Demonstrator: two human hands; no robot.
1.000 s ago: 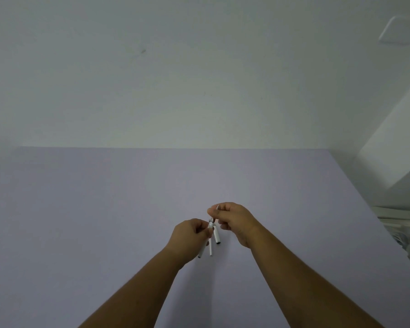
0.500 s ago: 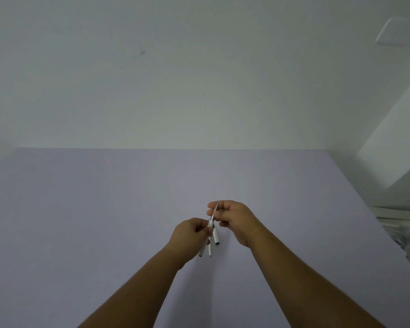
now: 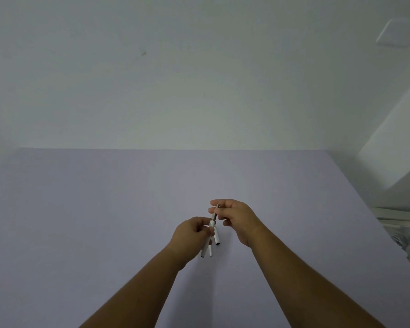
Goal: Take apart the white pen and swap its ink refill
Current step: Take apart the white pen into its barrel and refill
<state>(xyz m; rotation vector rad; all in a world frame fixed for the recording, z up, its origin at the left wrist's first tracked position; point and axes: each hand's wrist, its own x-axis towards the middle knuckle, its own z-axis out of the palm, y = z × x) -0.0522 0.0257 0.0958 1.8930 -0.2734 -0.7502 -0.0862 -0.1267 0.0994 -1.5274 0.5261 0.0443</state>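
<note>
Left hand [image 3: 191,235] grips the pen [image 3: 207,240], right hand [image 3: 234,217] pinches the refill [image 3: 215,213] halfway out; next, a straight pull.

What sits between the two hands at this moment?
In the head view, a thin grey refill bridges the gap, pinched by the right hand and entering the white barrel held by the left hand. Another white piece lies just below.
</note>
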